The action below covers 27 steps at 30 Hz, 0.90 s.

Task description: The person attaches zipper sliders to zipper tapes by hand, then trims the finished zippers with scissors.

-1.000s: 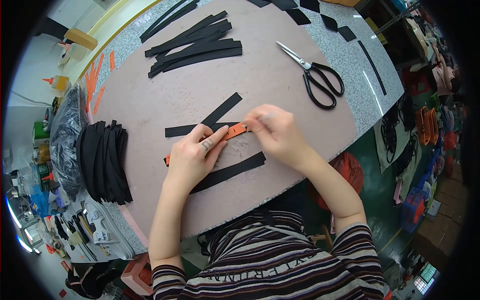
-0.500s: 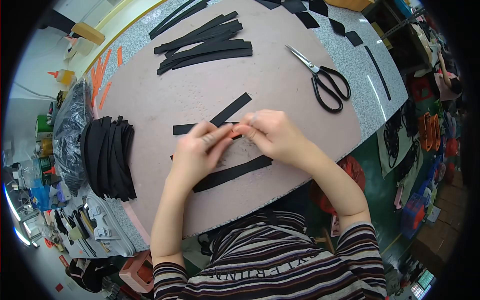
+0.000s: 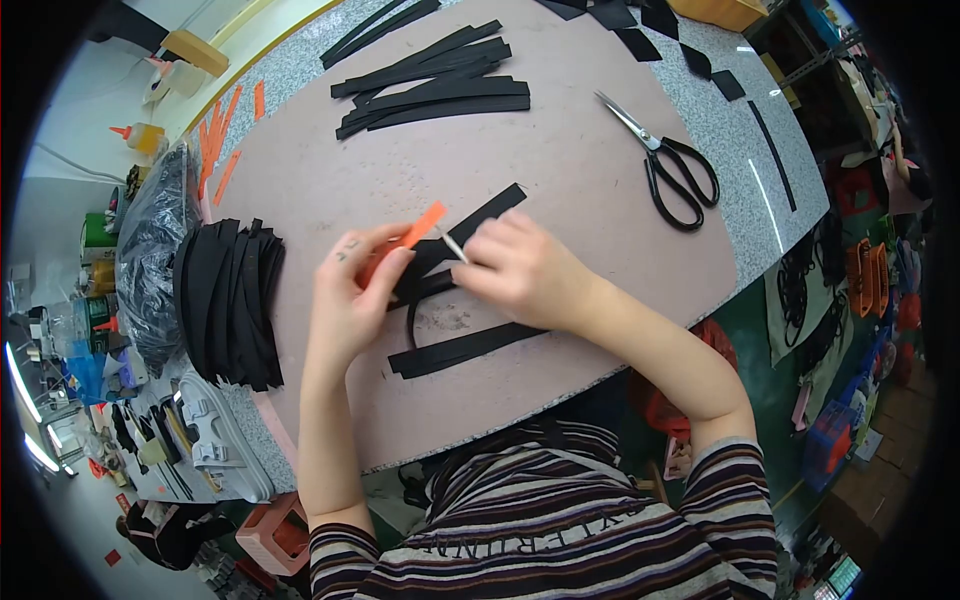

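Note:
My left hand (image 3: 357, 282) pinches an orange strip (image 3: 424, 224) between thumb and fingers, its free end pointing up and to the right. A slim, pale, silvery piece (image 3: 452, 243) sticks out from the closed fingers of my right hand (image 3: 525, 268), its tip close to the strip; I cannot make out its exact kind. Beneath both hands lie black fabric strips (image 3: 490, 211), partly covered by my fingers. Closer to my body, more black strips (image 3: 455, 352) lie across the board. Black-handled scissors (image 3: 660, 155) rest partly spread to the right.
A thick bundle of black strips (image 3: 232, 305) sits at the left beside a dark plastic bag (image 3: 155, 265). Further black strips (image 3: 440, 100) lie at the back. Loose orange strips (image 3: 226, 178) and a glue bottle (image 3: 143, 138) are at the far left, black diamond pieces (image 3: 697, 62) at the back right.
My hands have moved apart, the left one shifting left with the orange strip, which now shows clearly. The pale, slim piece has come into sight at my right hand.

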{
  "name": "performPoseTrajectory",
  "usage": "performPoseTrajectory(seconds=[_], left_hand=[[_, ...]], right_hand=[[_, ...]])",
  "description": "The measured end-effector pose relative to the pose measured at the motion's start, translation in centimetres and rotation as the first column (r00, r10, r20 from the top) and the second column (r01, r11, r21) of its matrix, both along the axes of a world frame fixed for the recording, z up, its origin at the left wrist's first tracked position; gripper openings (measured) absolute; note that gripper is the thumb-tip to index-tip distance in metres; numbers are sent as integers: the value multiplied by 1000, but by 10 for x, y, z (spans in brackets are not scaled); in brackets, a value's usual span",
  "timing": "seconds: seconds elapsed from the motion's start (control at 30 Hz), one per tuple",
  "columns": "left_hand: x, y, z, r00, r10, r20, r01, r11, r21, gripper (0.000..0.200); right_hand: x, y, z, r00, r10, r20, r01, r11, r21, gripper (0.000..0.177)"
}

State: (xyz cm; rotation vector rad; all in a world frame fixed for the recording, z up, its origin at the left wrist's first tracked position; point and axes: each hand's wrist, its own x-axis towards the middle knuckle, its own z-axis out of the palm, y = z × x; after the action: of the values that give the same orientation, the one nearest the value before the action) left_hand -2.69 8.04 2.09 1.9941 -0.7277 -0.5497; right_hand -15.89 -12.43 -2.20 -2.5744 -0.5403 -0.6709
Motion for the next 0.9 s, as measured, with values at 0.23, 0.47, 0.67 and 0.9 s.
performPoseTrajectory(seconds=[0.23,0.47,0.67,0.9], left_hand=[[3,-9,-17,992,-13,123,11,1000,13,24],[-30,-17,16,914,-334,228,293,936,198,30],[-34,-3,-2,892,-332,308,232,919,318,27],[-21,-2,-4,946,-22,323,3,998,60,16]], right_hand=[[-87,23,7,998,-10,70,29,961,-275,20],[-82,16,2,992,-121,-35,123,991,53,19],[-82,5,17,973,-203,-113,230,906,354,13],[-73,-23,68,849,-249,-467,492,696,523,12]])
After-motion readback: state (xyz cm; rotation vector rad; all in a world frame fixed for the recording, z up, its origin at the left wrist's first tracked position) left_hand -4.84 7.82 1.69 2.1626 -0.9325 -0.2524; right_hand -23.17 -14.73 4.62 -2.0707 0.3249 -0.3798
